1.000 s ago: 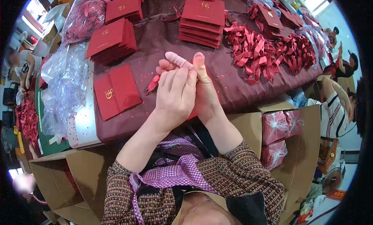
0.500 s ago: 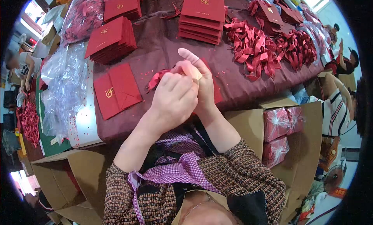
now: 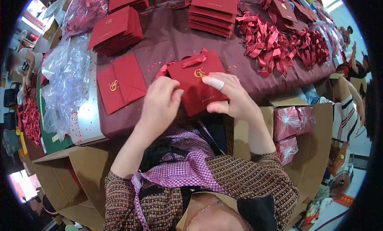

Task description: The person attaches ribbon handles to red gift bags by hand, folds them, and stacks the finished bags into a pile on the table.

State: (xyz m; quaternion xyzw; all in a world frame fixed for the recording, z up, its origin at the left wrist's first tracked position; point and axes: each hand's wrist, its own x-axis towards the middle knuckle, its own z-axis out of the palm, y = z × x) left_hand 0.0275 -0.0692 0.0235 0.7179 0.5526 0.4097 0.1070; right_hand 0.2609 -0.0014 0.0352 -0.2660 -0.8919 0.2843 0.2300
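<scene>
A red paper bag (image 3: 199,81) with a gold emblem and a red ribbon handle lies in front of me on the dark red cloth. At its left edge is my left hand (image 3: 161,105), fingers loosely bent and thumb apart from them. My right hand (image 3: 235,97) is over the bag's right side, with thumb and forefinger spread and a white covering on one finger. A flat red bag (image 3: 121,85) with a gold emblem lies to the left.
Stacks of red bags (image 3: 115,29) stand at the back. Red ribbons (image 3: 269,43) are heaped at right. Clear plastic (image 3: 66,87) lies at left. An open carton (image 3: 315,139) holds wrapped red packs (image 3: 287,121). Other people are at both sides, one a seated person (image 3: 345,115).
My hands have parted from their close grip on a small pale item, no longer visible. The bag beneath them now shows, its ribbon handle lying across its top. The view has shifted slightly.
</scene>
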